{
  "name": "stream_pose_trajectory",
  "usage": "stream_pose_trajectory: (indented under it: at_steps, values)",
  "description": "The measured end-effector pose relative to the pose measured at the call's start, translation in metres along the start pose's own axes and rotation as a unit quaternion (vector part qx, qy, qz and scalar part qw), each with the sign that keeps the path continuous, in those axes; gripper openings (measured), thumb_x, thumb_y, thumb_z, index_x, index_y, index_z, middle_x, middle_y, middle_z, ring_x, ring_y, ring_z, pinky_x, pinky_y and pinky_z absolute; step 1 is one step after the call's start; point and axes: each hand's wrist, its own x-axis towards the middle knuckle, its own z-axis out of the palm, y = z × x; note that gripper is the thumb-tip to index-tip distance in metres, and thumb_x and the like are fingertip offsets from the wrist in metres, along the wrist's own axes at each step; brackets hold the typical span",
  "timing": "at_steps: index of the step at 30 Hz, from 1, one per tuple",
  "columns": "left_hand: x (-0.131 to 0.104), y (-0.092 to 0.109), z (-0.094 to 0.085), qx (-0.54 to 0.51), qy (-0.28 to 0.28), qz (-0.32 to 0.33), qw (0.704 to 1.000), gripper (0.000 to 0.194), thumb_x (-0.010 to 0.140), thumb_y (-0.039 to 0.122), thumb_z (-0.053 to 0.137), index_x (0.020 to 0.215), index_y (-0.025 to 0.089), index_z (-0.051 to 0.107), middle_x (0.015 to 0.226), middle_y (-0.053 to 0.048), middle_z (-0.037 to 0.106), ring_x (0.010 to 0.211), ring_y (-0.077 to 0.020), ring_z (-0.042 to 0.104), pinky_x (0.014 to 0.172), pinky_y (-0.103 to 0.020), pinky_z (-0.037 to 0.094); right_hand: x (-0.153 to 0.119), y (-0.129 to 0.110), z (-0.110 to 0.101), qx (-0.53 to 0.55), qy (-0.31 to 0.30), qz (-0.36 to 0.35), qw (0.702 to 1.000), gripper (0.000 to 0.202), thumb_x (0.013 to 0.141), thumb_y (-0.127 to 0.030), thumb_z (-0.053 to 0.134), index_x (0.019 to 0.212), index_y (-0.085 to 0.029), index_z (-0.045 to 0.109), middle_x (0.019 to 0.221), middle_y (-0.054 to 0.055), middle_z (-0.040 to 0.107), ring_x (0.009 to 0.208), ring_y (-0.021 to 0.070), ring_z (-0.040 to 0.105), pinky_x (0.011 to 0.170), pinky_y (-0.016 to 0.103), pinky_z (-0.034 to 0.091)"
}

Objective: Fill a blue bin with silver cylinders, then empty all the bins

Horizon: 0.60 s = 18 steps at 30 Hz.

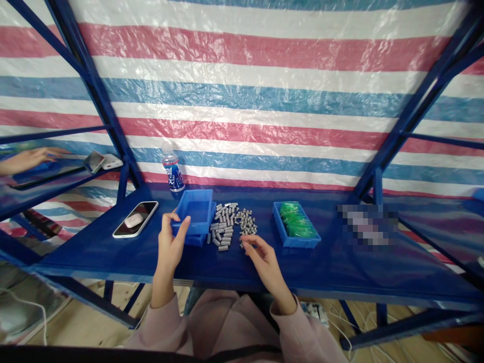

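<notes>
A makeshift workshop: blue steel racking (96, 91), striped tarpaulin (249, 96), parts bins (193, 214) and loose metal pieces (230, 224).

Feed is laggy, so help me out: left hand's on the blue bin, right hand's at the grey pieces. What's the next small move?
Probably pinch one grey piece: the right hand touches the pile edge, holding nothing visible, while the left hand grips the blue bin beside it.

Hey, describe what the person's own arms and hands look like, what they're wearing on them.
Both hands, the left hand and the right hand, are bare: no gloves, and no rings or watch that I can make out. Each forearm ends in a loose, soft pale pink sleeve with a gathered cuff at the wrist, part of one matching top.
</notes>
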Motion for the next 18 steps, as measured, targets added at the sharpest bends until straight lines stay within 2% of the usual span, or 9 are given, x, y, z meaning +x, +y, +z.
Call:
stream_pose_trajectory:
  at_steps: [4,8,12,15,18]
  values:
    - [0.008,-0.005,0.004,-0.009,0.058,-0.005,0.998,0.025,0.077,0.044,0.055,0.081,0.021,0.044,0.085,0.002,0.052,0.086,-0.0157,0.051,0.084,-0.025,0.038,0.000,0.000,-0.001,0.001,0.006,0.003,1.000,0.033,0.082,-0.047,0.059,0.095,-0.018,0.068,0.094,0.007,0.067,0.082,0.0204,0.060,0.065,0.029,0.049]
    - [0.019,-0.016,0.004,-0.061,0.111,-0.025,0.992,0.022,0.075,0.038,0.055,0.087,0.021,0.048,0.089,0.001,0.054,0.090,-0.0165,0.053,0.083,-0.026,0.039,-0.001,-0.001,-0.002,0.009,-0.016,0.012,1.000,0.031,0.083,-0.047,0.059,0.085,-0.018,0.067,0.084,0.005,0.067,0.072,0.0172,0.058,0.055,0.025,0.044]
    - [0.026,-0.017,0.005,-0.072,0.117,-0.076,0.988,0.027,0.072,0.033,0.054,0.096,0.021,0.053,0.089,0.000,0.057,0.084,-0.0168,0.054,0.077,-0.027,0.042,-0.002,-0.003,-0.001,0.002,-0.049,0.022,0.999,0.031,0.083,-0.047,0.058,0.077,-0.018,0.067,0.071,0.002,0.063,0.064,0.0149,0.055,0.052,0.024,0.041]
    - [0.026,-0.015,0.004,-0.051,0.121,-0.089,0.987,0.030,0.072,0.035,0.053,0.098,0.020,0.057,0.090,0.000,0.059,0.083,-0.0171,0.053,0.077,-0.028,0.042,-0.003,-0.003,0.000,0.000,-0.053,0.023,0.998,0.031,0.083,-0.048,0.058,0.076,-0.018,0.067,0.072,0.002,0.064,0.064,0.0149,0.055,0.052,0.024,0.041]
    - [0.024,-0.018,0.003,-0.043,0.107,-0.131,0.985,0.033,0.072,0.040,0.052,0.096,0.020,0.060,0.086,0.000,0.059,0.081,-0.0183,0.052,0.076,-0.029,0.041,-0.002,-0.001,0.000,-0.014,-0.064,0.020,0.998,0.031,0.083,-0.047,0.058,0.076,-0.018,0.067,0.072,0.002,0.063,0.063,0.0144,0.053,0.053,0.024,0.041]
